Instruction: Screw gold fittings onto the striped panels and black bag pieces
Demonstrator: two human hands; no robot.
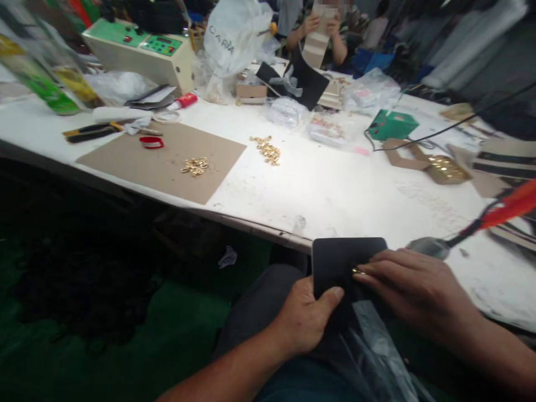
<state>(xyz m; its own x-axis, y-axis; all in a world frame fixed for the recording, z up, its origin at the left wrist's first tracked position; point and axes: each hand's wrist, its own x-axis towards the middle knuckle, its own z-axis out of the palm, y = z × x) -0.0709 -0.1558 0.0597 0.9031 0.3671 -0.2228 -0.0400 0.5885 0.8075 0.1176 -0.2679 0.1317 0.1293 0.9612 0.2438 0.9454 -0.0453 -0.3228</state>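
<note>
Head view: our left grip (307, 321) clasps the black panel (335, 258) by its lower left side, thumb across its face, while our right grip (419, 285) pinches a small gold piece (357, 271) at that face, just beyond the left thumb. We judge the step in hand to be working this piece against the panel; the next move seems to call for a steady left hold and fine fingertip alignment. Just below the right grip, a clear plastic strip (377, 329) could get in the way. Well ahead and left of both grips, on the table (335, 190), we see two gold heaps, the nearer-left one (195, 166) on a brown sheet (138, 167).
</note>
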